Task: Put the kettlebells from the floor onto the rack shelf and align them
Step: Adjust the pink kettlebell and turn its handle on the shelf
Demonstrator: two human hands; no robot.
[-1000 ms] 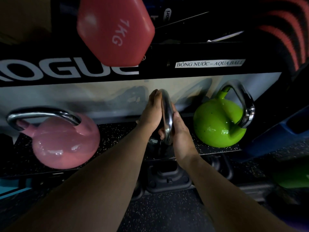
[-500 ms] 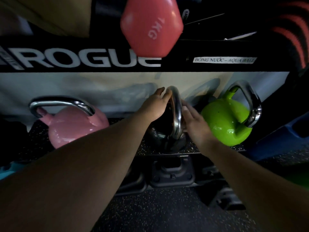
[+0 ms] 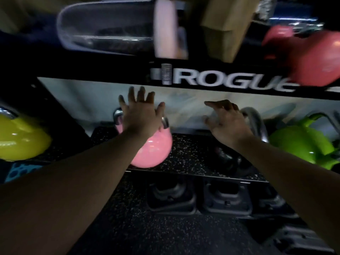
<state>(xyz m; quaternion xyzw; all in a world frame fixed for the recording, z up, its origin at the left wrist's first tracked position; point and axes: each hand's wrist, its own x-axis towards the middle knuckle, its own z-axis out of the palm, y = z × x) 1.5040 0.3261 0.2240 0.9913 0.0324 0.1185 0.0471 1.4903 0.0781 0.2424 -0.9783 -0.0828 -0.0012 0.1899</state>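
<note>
The speckled rack shelf [image 3: 187, 155] carries a pink kettlebell [image 3: 152, 151], a black kettlebell [image 3: 228, 159] with a chrome handle, and a green kettlebell [image 3: 301, 144] at the right. A yellow kettlebell [image 3: 20, 138] sits at the far left, beyond the rack's post. My left hand [image 3: 141, 115] is open with fingers spread, hovering over the pink kettlebell's handle. My right hand [image 3: 226, 122] is open too, just left of the black kettlebell's handle and holding nothing. The frame is blurred.
A black beam marked ROGUE [image 3: 230, 80] runs above the shelf. A red dumbbell [image 3: 312, 57] juts out from the upper level at the right. Dark weights [image 3: 198, 197] sit under the shelf on the speckled floor [image 3: 147, 232].
Both hands have let go of the black kettlebell's handle. My left hand has moved left over the pink kettlebell, and my view has swung left, bringing a yellow kettlebell into sight.
</note>
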